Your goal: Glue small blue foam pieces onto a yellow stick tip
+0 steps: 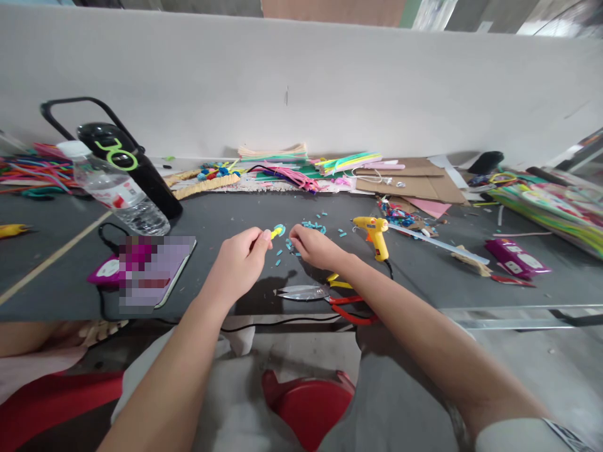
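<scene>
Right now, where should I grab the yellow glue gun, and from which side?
Probably best to grip the yellow glue gun by its handle, from your side: the handle points toward you, the nozzle faces left, and a glue stick extends rightward.

A short, pale sleeve (513, 435) at the lower right of the frame ends near the elbow, a dark-and-white patterned strip (568, 434) beside it. Bare forearms (181, 358) taper toward the bare left hand (242, 257) and right hand (319, 247).
</scene>
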`<act>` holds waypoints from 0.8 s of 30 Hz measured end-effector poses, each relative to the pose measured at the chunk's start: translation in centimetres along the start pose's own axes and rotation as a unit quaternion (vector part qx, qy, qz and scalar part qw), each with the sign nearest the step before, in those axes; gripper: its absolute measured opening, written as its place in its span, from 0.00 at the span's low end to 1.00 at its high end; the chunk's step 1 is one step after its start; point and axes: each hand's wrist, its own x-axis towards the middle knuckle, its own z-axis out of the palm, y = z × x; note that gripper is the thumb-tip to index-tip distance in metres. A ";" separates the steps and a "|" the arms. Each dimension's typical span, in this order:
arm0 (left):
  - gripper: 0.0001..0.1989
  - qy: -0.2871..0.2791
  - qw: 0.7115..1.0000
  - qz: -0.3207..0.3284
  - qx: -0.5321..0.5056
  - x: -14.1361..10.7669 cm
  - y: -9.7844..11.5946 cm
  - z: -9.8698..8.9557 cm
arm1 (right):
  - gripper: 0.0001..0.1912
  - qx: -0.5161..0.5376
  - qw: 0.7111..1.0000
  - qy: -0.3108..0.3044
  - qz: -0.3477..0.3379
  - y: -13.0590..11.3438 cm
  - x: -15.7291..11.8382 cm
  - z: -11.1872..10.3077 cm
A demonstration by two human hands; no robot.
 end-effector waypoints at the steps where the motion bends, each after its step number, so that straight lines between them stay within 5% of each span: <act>1: 0.22 0.000 1.000 0.001 0.001 0.0 0.0 0.0 | 0.08 0.016 1.000 0.002 0.005 0.0 0.0 -0.1; 12: 0.22 -0.003 1.000 -0.002 -0.005 0.0 0.0 0.1 | 0.19 0.087 0.996 -0.015 0.020 0.6 0.0 -0.6; 20: 0.23 0.013 0.998 -0.012 -0.055 -0.5 0.8 0.8 | 0.10 0.102 0.992 -0.019 0.069 1.4 -4.0 -5.3; 24: 0.21 0.011 0.993 -0.012 -0.117 -1.0 1.6 1.6 | 0.04 0.245 0.960 -0.051 0.123 0.8 -6.5 -7.8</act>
